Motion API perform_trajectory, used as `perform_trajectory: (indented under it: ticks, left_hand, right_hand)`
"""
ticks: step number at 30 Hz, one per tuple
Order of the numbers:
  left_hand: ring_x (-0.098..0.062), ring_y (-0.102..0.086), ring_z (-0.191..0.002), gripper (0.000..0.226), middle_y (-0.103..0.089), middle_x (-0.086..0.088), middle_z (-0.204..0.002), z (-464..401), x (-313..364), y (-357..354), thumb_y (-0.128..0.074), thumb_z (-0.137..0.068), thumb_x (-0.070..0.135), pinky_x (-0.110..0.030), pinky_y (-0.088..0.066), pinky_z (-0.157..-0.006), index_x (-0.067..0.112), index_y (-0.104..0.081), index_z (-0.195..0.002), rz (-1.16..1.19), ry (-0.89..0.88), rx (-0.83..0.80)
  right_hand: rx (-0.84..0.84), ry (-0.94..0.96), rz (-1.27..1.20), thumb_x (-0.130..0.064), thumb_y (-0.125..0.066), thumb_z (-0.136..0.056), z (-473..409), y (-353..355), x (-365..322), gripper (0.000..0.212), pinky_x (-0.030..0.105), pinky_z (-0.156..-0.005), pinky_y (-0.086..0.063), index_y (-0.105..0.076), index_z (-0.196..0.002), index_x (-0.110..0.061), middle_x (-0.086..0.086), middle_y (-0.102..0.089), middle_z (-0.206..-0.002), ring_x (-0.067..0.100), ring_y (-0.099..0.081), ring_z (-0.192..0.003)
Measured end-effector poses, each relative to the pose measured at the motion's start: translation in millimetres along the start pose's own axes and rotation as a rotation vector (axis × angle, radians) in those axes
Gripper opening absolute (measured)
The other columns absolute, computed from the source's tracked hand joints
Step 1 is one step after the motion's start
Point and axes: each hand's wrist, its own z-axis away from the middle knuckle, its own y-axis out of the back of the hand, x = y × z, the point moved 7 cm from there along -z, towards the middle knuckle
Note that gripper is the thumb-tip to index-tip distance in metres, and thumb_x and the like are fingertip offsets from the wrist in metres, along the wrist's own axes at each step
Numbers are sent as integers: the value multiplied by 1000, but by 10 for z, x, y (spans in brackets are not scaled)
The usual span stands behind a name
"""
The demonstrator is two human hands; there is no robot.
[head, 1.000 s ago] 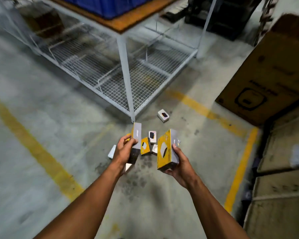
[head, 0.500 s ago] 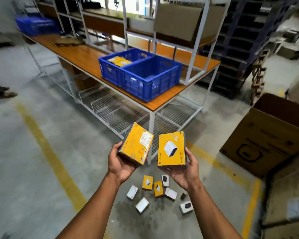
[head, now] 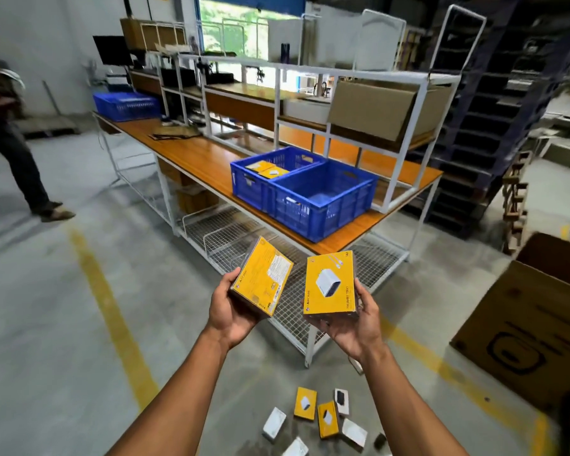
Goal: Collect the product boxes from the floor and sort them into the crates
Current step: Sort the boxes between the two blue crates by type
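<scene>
Head view has swung right up off the floor, so the bench and both blue crates are now fully in shot where a second ago it was mostly concrete and scattered boxes. Left hand [head: 234, 311] grips 1 yellow box [head: 262, 280], tilted with its label side up; right hand [head: 351, 320] grips another yellow box [head: 330, 284], front side up. Both are held at chest height, short of the bench [head: 191, 159]. The far crate [head: 278, 167] already has yellow boxes in it, so I'd guess these 2 go there. The near crate [head: 323, 199] looks almost empty. Plenty left to do though: a bunch of small yellow and white boxes [head: 316, 419] sit on the floor [head: 63, 324] by the feet.
</scene>
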Motion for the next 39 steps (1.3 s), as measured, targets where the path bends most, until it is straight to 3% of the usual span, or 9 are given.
perform_trajectory:
  ticks: [4, 8, 12, 17, 21, 26, 29, 34, 39]
  left_hand:
    - [-40, -66, -109, 53, -69, -25, -128, -292, 278, 103, -52, -98, 54, -48, -47, -94, 14, -78, -123, -21, -28, 18]
    - [-35, -73, -91, 49, -75, -20, -112, -685, 554, 184, -47, -101, 50, -42, -55, -79, 18, -84, -108, -55, -29, -12]
    - [-34, -70, -94, 46, -73, -21, -116, -1297, 986, 289, -55, -97, 47, -42, -51, -83, 14, -80, -116, -87, -40, 7]
    - [-32, -68, -88, 45, -73, -19, -110, -2075, 1615, 267, -57, -95, 45, -40, -47, -78, 12, -79, -116, -153, -71, 5]
    - [-32, -70, -88, 52, -73, -20, -112, -2655, 1982, 356, -58, -96, 43, -42, -50, -79, 7, -71, -130, -150, -84, -46]
    - [-31, -71, -91, 51, -73, -21, -115, -3494, 2400, 561, -53, -100, 43, -40, -54, -78, 8, -67, -135, -158, -80, -77]
    - [-32, -68, -95, 55, -72, -21, -118, -4082, 2590, 743, -59, -96, 45, -40, -53, -80, 8, -67, -136, -203, -52, -71]
    - [-30, -68, -93, 55, -73, -18, -116, -5118, 2972, 961, -63, -92, 44, -41, -52, -83, 8, -70, -133, -257, 12, -140]
    - [-27, -71, -91, 48, -75, -16, -115, -6026, 3510, 900, -57, -99, 41, -41, -52, -88, 8, -69, -132, -341, 73, -210]
  right_hand:
    - [7, 7, 43, -64, -62, -91, -457, -171, -68, 73, 72, -112, -35, -61, -142, -11, 31, -54, -145, 49, -53, -126]
    - [-28, -6, 51, -58, -63, -92, -1038, -360, -106, 68, 72, -111, -37, -64, -140, -10, 31, -59, -140, 47, -58, -120]
    - [-58, -35, 50, -52, -66, -91, -1753, -641, -185, 69, 72, -115, -32, -58, -145, -9, 27, -59, -138, 45, -53, -123]
    - [-84, -16, 81, -48, -68, -93, -2632, -1066, -377, 62, 63, -104, -50, -61, -141, -10, 21, -66, -129, 40, -61, -116]
    - [-53, 21, 185, -50, -67, -92, -3281, -1337, -429, 60, 58, -100, -54, -62, -137, -10, 18, -71, -116, 34, -68, -103]
    - [7, 55, 359, -58, -72, -87, -4150, -1549, -432, 70, 63, -101, -53, -60, -139, -13, 22, -68, -126, 36, -68, -111]
    - [64, 80, 368, -57, -75, -86, -4642, -1651, -427, 66, 64, -98, -55, -59, -137, -18, 22, -65, -133, 40, -66, -119]
    - [213, 107, 356, -64, -74, -83, -5487, -1879, -409, 68, 48, -82, -64, -61, -135, -21, 18, -67, -130, 35, -70, -112]
    - [325, 159, 271, -69, -75, -80, -6258, -2138, -472, 70, 63, -92, -58, -65, -133, -24, 15, -70, -129, 42, -67, -118]
